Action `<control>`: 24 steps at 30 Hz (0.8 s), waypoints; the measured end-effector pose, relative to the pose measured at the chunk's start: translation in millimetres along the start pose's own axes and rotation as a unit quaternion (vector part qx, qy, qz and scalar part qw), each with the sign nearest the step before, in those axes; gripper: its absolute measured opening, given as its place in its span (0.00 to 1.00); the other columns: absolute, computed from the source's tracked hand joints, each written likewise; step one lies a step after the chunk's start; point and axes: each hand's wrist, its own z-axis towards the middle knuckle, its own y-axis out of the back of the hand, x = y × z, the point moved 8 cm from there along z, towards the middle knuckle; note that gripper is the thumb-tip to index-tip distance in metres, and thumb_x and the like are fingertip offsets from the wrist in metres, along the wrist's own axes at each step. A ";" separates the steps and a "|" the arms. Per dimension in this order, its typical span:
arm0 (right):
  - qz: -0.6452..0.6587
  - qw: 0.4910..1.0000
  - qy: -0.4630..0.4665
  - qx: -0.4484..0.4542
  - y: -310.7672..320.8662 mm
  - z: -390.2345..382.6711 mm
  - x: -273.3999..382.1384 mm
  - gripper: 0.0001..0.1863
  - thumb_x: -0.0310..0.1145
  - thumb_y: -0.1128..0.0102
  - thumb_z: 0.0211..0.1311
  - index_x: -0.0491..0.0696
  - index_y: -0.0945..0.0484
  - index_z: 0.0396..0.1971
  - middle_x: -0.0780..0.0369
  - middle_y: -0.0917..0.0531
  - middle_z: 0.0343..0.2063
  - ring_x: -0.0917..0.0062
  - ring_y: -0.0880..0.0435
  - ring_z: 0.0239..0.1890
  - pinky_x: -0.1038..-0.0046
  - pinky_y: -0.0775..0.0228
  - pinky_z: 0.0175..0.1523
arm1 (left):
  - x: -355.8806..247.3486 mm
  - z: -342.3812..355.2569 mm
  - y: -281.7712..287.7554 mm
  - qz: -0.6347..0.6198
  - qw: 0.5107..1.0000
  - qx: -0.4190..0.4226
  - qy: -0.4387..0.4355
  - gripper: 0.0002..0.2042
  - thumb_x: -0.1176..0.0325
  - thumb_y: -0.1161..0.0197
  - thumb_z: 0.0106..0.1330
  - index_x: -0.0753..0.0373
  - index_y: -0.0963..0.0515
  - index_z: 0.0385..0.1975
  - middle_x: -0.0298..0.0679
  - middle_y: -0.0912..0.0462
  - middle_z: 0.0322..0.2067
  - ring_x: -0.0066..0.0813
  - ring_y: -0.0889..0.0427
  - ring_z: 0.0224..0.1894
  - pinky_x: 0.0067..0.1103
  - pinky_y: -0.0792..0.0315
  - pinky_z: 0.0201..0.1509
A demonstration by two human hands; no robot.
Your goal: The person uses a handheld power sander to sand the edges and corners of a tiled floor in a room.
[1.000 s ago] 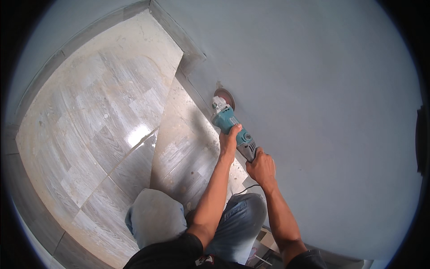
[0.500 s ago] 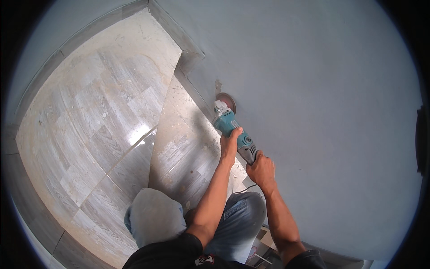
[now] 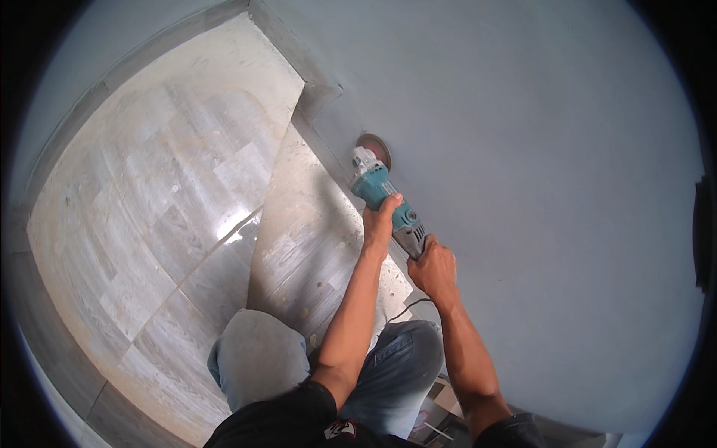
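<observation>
The left hand [image 3: 379, 218] grasps the grinder [image 3: 373, 187] around its middle; the right hand [image 3: 435, 267] clasps its rear end. From there its long axis slants forward and leftward to the disc [image 3: 381, 148], nearer the left hand, at the wall [image 3: 538, 194].

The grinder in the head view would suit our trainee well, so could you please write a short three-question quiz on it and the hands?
1. Which hand is nearer the disc of the grinder?
2. True or false: the right hand is off the grinder.
3. The grinder's main casing is mostly: (a) yellow, (b) blue-green, (c) red.

Key:
1. The left hand.
2. False; it grips the rear end.
3. (b)
</observation>
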 end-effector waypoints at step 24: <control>-0.096 0.994 0.034 0.043 -5.2 -14.0 -9.2 0.14 0.30 0.37 0.44 0.36 0.27 0.27 0.40 0.19 0.23 0.44 0.17 0.30 0.52 0.24 0.39 | 25.4 -30.4 5.9 -0.011 0.996 -0.040 0.081 0.25 0.52 0.33 0.55 0.64 0.26 0.47 0.38 0.20 0.41 0.29 0.23 0.47 0.26 0.32 0.55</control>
